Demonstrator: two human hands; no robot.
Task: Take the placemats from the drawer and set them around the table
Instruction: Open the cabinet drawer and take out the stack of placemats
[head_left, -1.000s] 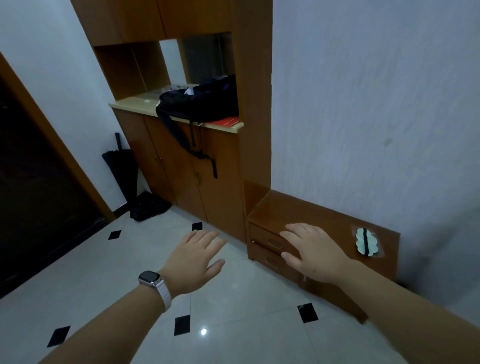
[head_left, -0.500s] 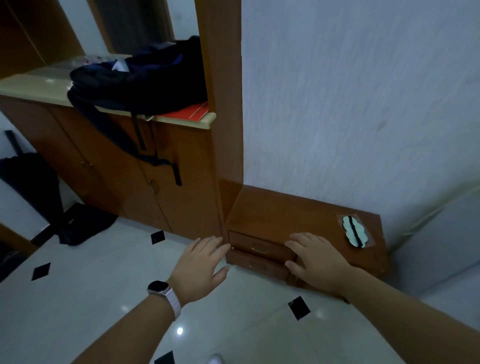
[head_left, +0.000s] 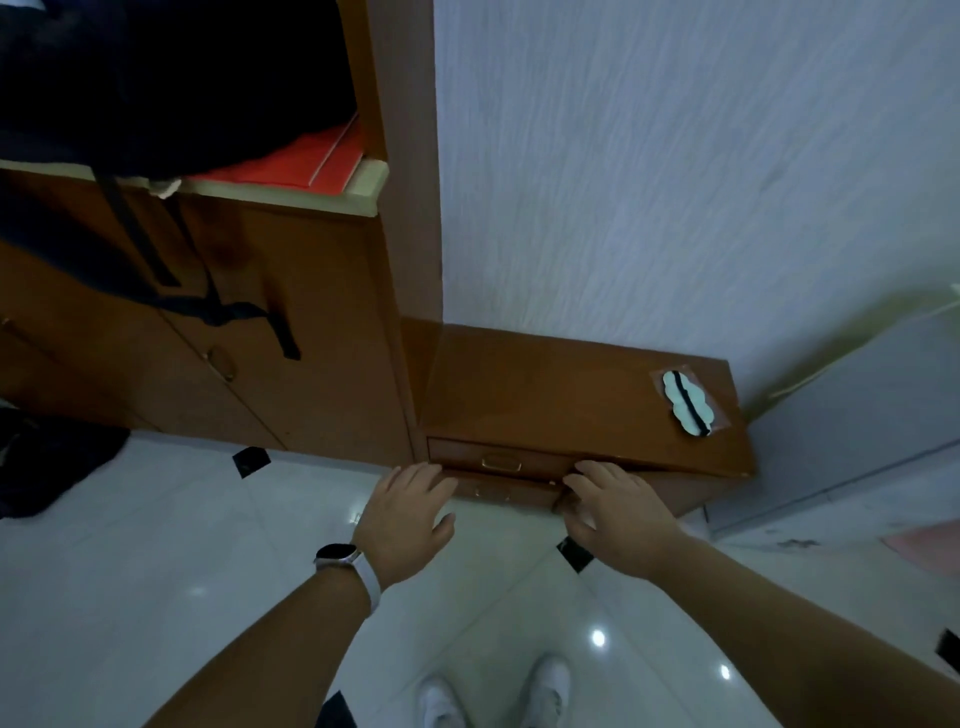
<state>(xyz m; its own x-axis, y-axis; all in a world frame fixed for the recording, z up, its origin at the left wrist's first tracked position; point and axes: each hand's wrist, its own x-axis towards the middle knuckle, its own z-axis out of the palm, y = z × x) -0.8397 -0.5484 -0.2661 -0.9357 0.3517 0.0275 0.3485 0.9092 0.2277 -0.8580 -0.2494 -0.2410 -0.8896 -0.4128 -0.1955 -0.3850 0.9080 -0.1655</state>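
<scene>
A low wooden chest (head_left: 545, 395) stands against the white wall, with two shut drawers in its front. The upper drawer (head_left: 462, 457) has a small brass handle (head_left: 500, 462); the lower drawer (head_left: 514, 492) sits just beneath it. My left hand (head_left: 410, 514), with a watch on the wrist, hovers open in front of the drawers' left end. My right hand (head_left: 618, 514) reaches to the drawers' right end, fingers spread, its fingertips at the drawer fronts. No placemats are visible.
A tall wooden cabinet (head_left: 291, 322) stands to the left, with a dark backpack (head_left: 156, 93) and a red folder (head_left: 306, 163) on its ledge; straps hang down. A small white-and-black object (head_left: 687, 402) lies on the chest top. White tiled floor; my white shoes (head_left: 493, 696) below.
I have stepped closer and the view has tilted down. Both hands have moved forward to the front of the drawers.
</scene>
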